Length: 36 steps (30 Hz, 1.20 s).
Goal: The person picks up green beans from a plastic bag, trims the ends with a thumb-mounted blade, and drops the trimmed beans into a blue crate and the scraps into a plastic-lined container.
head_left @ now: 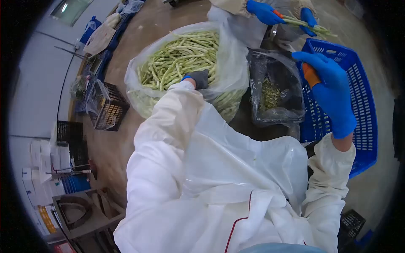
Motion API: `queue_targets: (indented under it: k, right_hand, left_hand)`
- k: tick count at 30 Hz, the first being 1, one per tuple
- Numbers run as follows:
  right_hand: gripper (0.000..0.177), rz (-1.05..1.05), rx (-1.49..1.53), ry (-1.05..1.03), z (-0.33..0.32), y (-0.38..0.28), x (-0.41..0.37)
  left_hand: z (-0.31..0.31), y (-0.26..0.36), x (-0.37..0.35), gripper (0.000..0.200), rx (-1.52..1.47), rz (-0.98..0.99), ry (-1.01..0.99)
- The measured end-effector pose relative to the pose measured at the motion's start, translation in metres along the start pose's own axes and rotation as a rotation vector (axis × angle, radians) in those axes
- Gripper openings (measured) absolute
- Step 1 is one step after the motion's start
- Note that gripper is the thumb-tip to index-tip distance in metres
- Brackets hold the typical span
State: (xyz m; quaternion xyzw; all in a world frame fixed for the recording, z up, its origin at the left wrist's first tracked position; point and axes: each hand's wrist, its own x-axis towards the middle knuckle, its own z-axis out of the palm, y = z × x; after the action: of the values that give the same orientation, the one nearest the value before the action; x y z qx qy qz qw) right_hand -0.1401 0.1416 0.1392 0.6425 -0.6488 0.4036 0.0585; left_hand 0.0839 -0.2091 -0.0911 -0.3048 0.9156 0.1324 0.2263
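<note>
Long green beans [183,55] fill a large clear plastic bag [238,63] in front of me. My left hand [197,79], in a dark grey glove, reaches to the near edge of the beans inside the bag. Its fingers are not clear enough to tell whether they grip any. In a blue glove, my right hand [335,90] is raised on the right, closed around an orange handle [310,75]. The rest of that tool is hidden. Below the hand stands a blue perforated crate [365,126].
A plastic-lined bin [276,114] with green scraps [270,95] stands between bag and crate. Across from me, a co-worker's blue-gloved hands [265,12] hold a bunch of beans [299,23] and something orange. At left are a black crate [114,107] and a grey metal frame [84,211].
</note>
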Motion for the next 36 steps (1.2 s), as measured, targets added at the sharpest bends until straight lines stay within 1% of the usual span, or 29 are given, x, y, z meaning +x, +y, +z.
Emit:
queue_targets:
  k: [3, 4, 7, 8, 11, 12, 17, 19, 20, 21, 23, 25, 26, 27, 29, 31, 32, 34, 36]
  right_hand:
    - [0.03, 0.037, 0.003, -0.055, 0.007, 0.013, -0.001]
    - [0.029, 0.064, 0.01, -0.065, 0.01, 0.019, -0.003]
    - [0.031, 0.119, -0.076, -0.102, 0.017, 0.047, -0.01]
    - [0.031, 0.127, -0.078, -0.117, 0.019, 0.055, -0.013]
    - [0.032, 0.149, -0.085, -0.162, 0.025, 0.072, -0.022]
    - [0.033, 0.155, -0.089, -0.183, 0.026, 0.074, -0.023]
    - [0.032, 0.208, -0.135, -0.251, 0.027, 0.088, -0.031]
    - [0.031, 0.245, -0.145, -0.283, 0.028, 0.091, -0.038]
    - [0.03, 0.249, -0.152, -0.3, 0.028, 0.091, -0.041]
    - [0.03, 0.253, -0.159, -0.315, 0.026, 0.091, -0.043]
    - [0.028, 0.253, -0.166, -0.332, 0.022, 0.094, -0.046]
    - [0.027, 0.244, -0.17, -0.332, 0.019, 0.096, -0.051]
    - [0.027, 0.263, -0.17, -0.341, 0.017, 0.095, -0.052]
    - [0.027, 0.28, -0.171, -0.35, 0.015, 0.092, -0.051]
    - [0.026, 0.29, -0.157, -0.368, 0.014, 0.091, -0.054]
    - [0.025, 0.281, -0.136, -0.365, 0.014, 0.096, -0.056]
    - [0.024, 0.269, -0.149, -0.36, 0.014, 0.098, -0.056]
    - [0.024, 0.252, -0.173, -0.361, 0.013, 0.102, -0.058]
    - [0.023, 0.286, -0.2, -0.384, 0.012, 0.108, -0.06]
  left_hand:
    - [0.005, -0.012, 0.016, 0.053, 0.104, 0.068, 0.032]
    - [-0.001, -0.011, 0.009, 0.042, 0.11, 0.105, 0.015]
    - [-0.013, -0.009, -0.011, 0.041, -0.155, 0.121, -0.015]
    - [-0.008, -0.015, -0.003, 0.046, -0.132, 0.106, -0.023]
    - [-0.022, 0.001, -0.021, 0.045, -0.185, 0.09, -0.106]
    - [-0.021, 0.001, -0.02, 0.047, -0.201, 0.144, -0.083]
    - [-0.035, 0.003, -0.017, 0.053, -0.171, 0.096, -0.053]
    - [-0.03, 0.005, -0.018, 0.056, -0.171, 0.078, -0.048]
    - [-0.026, -0.015, -0.012, 0.067, -0.119, 0.048, 0.018]
    - [-0.024, -0.029, -0.011, 0.071, -0.088, 0.041, 0.146]
    - [-0.038, -0.047, -0.029, 0.072, -0.132, -0.032, 0.301]
    - [-0.049, -0.055, -0.036, 0.064, -0.18, -0.224, 0.333]
    - [-0.048, -0.066, -0.027, 0.058, -0.11, -0.322, 0.391]
    - [-0.055, -0.053, -0.039, 0.049, -0.08, -0.54, 0.461]
    - [-0.065, -0.042, -0.04, 0.047, 0.073, -0.798, 0.44]
    - [-0.055, -0.034, -0.044, 0.049, 0.234, -0.838, 0.429]
    - [-0.042, -0.043, -0.035, 0.063, 0.325, -0.93, 0.424]
    - [-0.038, -0.035, -0.037, 0.079, 0.199, -1.064, 0.38]
    - [-0.041, -0.033, -0.039, 0.079, 0.101, -1.214, 0.313]
